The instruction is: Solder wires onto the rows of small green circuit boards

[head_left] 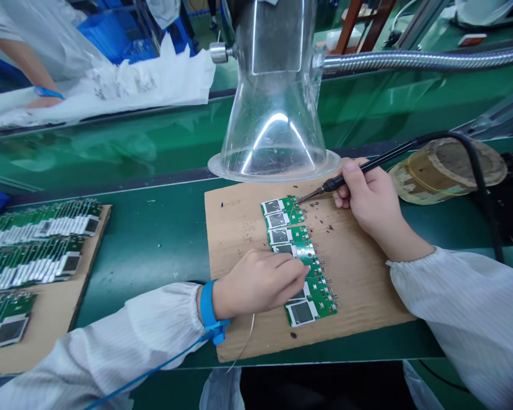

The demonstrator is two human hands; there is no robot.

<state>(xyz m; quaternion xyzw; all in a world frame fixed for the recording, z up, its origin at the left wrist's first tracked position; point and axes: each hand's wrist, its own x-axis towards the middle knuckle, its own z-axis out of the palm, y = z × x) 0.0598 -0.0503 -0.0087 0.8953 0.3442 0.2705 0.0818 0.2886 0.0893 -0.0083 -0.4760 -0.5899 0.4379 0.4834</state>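
A column of green circuit boards (317,296) with grey screens lies on a brown cardboard sheet (367,285). My right hand (370,196) grips a black soldering iron (334,183), its tip touching or just over the right edge of the topmost board. Over the middle boards, my left hand (267,282) is closed in a pinch on a thin solder wire (251,333), whose loose end hangs below the palm. A blue strap (208,304) circles my left wrist. Dark bits are scattered on the cardboard near the boards.
A clear fume hood (276,136) hangs just above the cardboard's back edge. Rows of upright boards (15,330) fill another cardboard sheet at the left. A round container (444,171) stands at the back right, under the iron's cable. Across the green barrier, another person's arm rests on white material.
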